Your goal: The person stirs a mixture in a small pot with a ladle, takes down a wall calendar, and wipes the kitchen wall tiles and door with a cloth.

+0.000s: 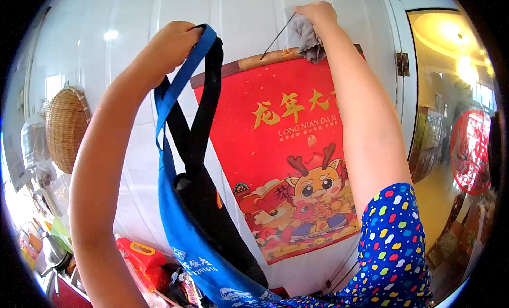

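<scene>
My left hand (183,40) is raised at upper left, its fingers closed round the blue and black straps of a blue apron (172,186). The apron hangs down toward my body, its black inner side partly showing and white print near the bottom. At the top, my right hand (318,15) is closed at a crumpled grey cloth (308,38), beside the thin cord (278,36) of a red wall calendar (275,165). Its fingertips are partly hidden, and I cannot tell whether they also touch the cord. My right forearm covers part of the calendar.
A woven basket (68,129) hangs on the white panelled wall at left. Below are a red package (142,260) and a metal kettle (54,252) among cluttered items. A door frame with a hinge (402,64) and glass stands at right.
</scene>
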{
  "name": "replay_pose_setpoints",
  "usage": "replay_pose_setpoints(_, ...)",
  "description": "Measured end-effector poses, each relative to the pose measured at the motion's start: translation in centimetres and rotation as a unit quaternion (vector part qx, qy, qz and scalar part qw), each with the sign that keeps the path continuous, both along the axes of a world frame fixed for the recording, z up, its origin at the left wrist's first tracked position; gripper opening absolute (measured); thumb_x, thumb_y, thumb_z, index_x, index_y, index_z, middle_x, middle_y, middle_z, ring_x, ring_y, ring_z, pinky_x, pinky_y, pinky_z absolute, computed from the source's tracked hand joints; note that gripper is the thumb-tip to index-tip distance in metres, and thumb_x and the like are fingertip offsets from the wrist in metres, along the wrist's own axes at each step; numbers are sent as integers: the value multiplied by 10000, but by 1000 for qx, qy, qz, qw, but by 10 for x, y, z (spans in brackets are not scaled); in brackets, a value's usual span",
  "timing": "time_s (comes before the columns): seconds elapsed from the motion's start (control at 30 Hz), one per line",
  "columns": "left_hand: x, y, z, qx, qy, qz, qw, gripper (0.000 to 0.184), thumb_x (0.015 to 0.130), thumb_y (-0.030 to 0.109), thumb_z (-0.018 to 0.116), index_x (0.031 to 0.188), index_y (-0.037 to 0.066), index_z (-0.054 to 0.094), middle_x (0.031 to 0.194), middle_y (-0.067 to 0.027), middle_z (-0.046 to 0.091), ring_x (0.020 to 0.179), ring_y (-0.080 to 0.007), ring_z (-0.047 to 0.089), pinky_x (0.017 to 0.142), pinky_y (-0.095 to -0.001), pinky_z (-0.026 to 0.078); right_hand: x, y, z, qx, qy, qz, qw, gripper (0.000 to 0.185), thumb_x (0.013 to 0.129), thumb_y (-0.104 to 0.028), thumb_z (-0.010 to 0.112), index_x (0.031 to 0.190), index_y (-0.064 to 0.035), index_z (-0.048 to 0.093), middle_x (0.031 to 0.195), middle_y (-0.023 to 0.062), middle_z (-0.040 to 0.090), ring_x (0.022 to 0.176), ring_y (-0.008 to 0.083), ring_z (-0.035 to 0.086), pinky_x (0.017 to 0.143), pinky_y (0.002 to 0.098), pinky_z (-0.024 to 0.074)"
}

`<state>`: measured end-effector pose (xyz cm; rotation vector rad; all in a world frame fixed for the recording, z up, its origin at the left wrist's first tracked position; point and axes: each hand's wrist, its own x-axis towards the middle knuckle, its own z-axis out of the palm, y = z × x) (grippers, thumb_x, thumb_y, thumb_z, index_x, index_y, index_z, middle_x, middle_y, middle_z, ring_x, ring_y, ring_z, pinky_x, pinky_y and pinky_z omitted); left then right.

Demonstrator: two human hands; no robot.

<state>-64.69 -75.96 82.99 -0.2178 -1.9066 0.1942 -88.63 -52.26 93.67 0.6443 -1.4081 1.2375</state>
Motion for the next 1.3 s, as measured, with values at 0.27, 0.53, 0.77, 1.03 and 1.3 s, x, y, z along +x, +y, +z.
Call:
replay_pose_setpoints(0.27,-1,17,23,223,-58,-89,969,326,945,257,463,944,-6,655,683,-95,567,621,-175,544,600,-292,466,11,14,-13,9,95,113,989,365,703,-267,812,918,0,689,910,72,672,827,139,597,743,268,465)
replay_pose_setpoints(0.53,-90,-38,132,109,23,-124,986,353,925,339,479,952,46,674,748,-146,643,701,-281,603,692,-388,472,17,63,-38,-41,-8,161,986,325,751,-247,783,947,-8,682,898,62,664,828,127,574,756,260,442)
replay_pose_setpoints(0.77,-178,-42,164,142,48,-122,981,303,886,366,566,999,116,694,808,-120,682,753,-256,642,701,-371,491,-7,90,-126,-104,-114,233,960,251,768,-242,779,862,-46,653,811,-1,595,773,81,530,710,217,420)
replay_pose_setpoints(1.03,-230,-6,191,179,100,-147,968,276,799,346,693,978,136,700,743,-53,689,580,-180,634,619,-324,508,40,121,-220,-73,-191,274,940,169,796,-172,747,793,-55,626,705,-48,550,641,33,466,586,191,383)
replay_pose_setpoints(1.3,-249,6,187,221,89,-142,961,249,779,328,719,938,137,698,708,-65,676,589,-165,631,598,-312,503,71,141,-257,-35,-219,279,934,167,780,-126,745,763,-45,600,679,-51,532,614,28,439,549,192,334)
